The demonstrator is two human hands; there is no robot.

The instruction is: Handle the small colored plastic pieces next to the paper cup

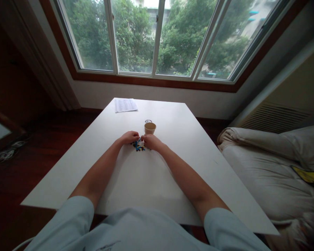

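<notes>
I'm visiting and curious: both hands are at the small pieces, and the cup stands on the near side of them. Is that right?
Not quite: the head view shows the cup on the far side of the pieces. The left hand and right hand are indeed at the pieces.

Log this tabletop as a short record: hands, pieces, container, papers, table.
Left hand: at the pieces' left side; grip unclear
Right hand: at their right side; grip unclear
Small pieces: loose cluster, blue, dark and yellowish; exact kind too small to tell
Tan cup: upright, just beyond right hand
Papers: far left corner
Table: white
</notes>
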